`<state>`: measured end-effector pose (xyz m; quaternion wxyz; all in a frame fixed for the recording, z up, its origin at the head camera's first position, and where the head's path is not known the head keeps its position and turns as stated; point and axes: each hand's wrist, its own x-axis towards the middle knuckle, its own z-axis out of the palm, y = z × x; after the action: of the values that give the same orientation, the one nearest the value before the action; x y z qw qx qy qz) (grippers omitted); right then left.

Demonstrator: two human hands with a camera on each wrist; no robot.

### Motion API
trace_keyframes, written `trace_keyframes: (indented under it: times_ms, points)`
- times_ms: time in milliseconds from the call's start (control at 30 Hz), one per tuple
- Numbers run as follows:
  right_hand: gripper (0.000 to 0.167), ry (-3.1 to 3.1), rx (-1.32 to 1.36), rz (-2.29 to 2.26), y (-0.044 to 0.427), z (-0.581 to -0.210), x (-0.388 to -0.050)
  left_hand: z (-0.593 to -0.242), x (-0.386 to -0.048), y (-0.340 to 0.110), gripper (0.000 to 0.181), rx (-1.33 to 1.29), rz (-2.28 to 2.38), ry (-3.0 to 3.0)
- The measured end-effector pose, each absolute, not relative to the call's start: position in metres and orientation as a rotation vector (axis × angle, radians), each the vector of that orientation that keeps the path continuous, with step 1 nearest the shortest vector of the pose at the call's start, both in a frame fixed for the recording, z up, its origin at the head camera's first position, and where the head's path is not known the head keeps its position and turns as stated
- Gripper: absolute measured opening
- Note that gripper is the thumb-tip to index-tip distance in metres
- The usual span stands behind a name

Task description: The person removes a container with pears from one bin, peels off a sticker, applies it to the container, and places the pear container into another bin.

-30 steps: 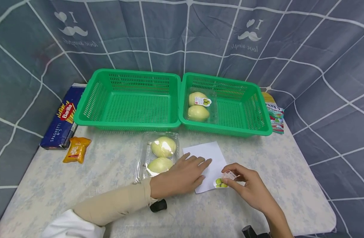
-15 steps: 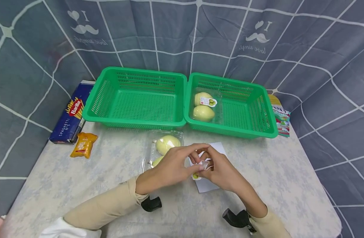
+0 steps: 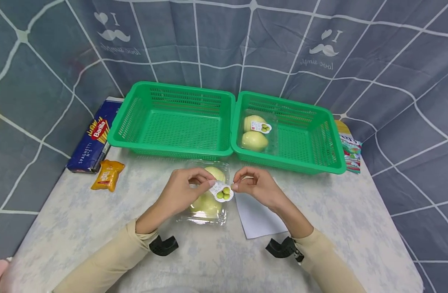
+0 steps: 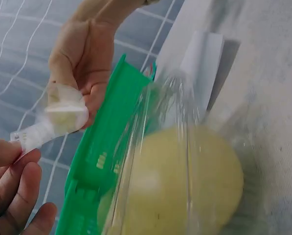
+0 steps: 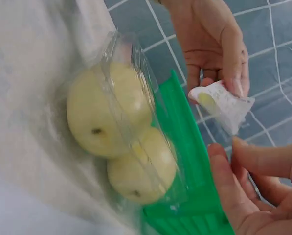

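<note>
A sticker label (image 3: 224, 193) printed with green fruit hangs between the two hands, above a clear plastic box (image 3: 201, 221) of pale yellow pears (image 3: 206, 204). My left hand (image 3: 180, 190) pinches the label's left end between thumb and fingers. At its right edge, the thumb and forefinger of my right hand (image 3: 262, 188) pinch a corner. The label (image 5: 221, 100) looks curled in the right wrist view, with a clear film edge. A white sheet of paper (image 3: 260, 219) lies on the table below the right hand. The box partly hides behind the left hand.
Two green baskets stand at the back: the left basket (image 3: 172, 152) and the right basket (image 3: 289, 165), which holds another labelled pear box (image 3: 271, 140). A spaghetti box (image 3: 93, 140) and an orange packet (image 3: 108, 176) lie left. A colourful bag (image 3: 350, 148) sits far right.
The label has come off the paper and now hangs over the pear box. My left hand has left the paper, taken the label's left end, and moved left; the right hand has followed.
</note>
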<state>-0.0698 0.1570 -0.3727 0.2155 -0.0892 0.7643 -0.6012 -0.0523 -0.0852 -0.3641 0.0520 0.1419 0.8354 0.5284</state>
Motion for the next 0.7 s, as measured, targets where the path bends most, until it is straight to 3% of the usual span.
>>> trace_keyframes:
  times_ms: [300,533,700]
  points:
    - [0.051,2.037,-0.315,-1.635,0.127,-0.368,-0.062,-0.372,-0.05,-0.089,0.005,0.402,1.655,2.821]
    - [0.023,2.347,-0.415,-1.563,0.109,-0.376,-0.061,-0.372,-0.049,-0.09,0.011,0.401,1.661,2.881]
    - [0.021,2.294,-0.362,-1.653,0.109,-0.376,-0.064,-0.371,-0.054,-0.104,0.009,0.247,1.64,2.738]
